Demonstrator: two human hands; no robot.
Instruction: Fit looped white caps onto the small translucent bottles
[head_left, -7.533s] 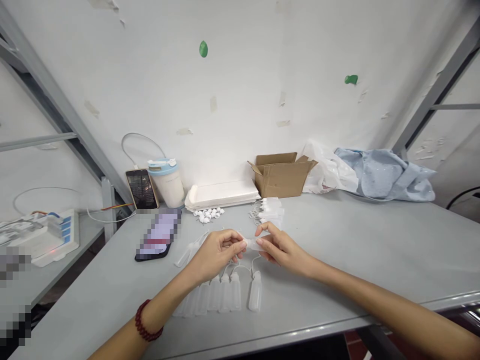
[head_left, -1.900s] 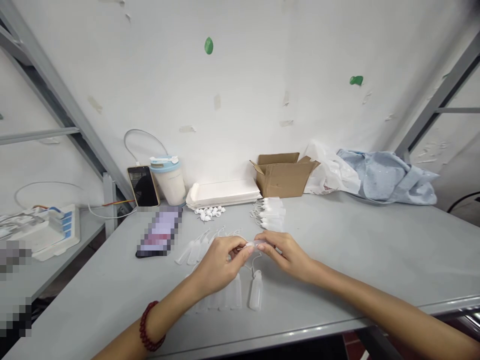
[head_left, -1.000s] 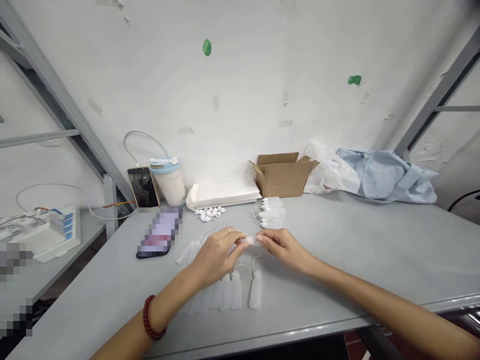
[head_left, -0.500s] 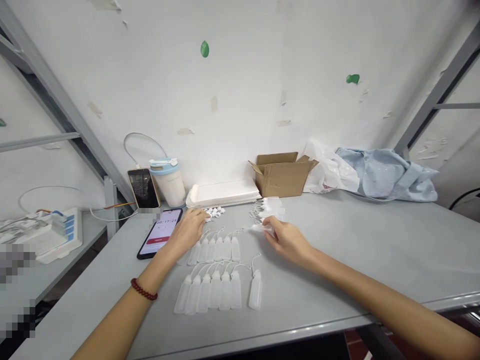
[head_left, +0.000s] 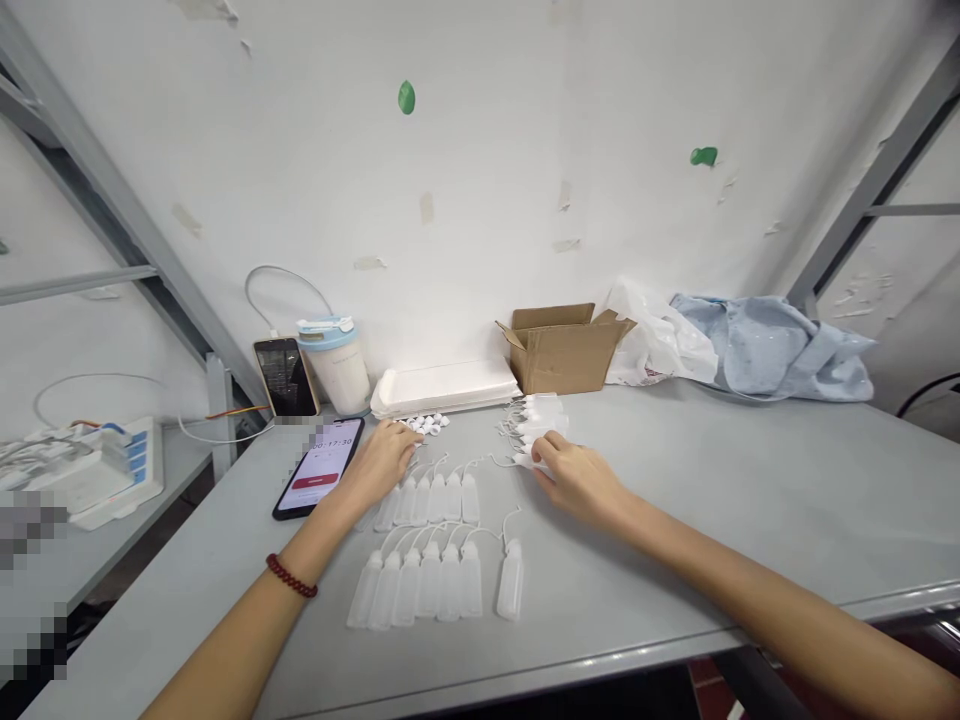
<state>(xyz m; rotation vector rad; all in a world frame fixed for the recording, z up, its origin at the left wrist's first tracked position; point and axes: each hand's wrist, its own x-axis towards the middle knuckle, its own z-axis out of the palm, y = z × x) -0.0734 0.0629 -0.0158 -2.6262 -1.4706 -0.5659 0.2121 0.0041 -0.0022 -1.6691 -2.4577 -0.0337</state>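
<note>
Several small translucent plastic bottles with thin white cords at their necks lie on the table in two rows, a nearer row and a farther row. One single bottle lies a little to the right of the nearer row. My left hand is closed beside a pile of small white caps; what its fingertips pinch, if anything, is too small to name. My right hand grips a bottle lying sideways, partly hidden by the fingers, just below a stack of sideways bottles.
A phone showing a running timer lies left of my left hand. Behind stand a second phone, a blue-lidded cup, a flat white package, an open cardboard box, a white plastic bag and blue cloth.
My right hand has moved slightly right with the sideways bottle, placing it closer under the stack. My left hand has shifted a little at the caps' edge.
</note>
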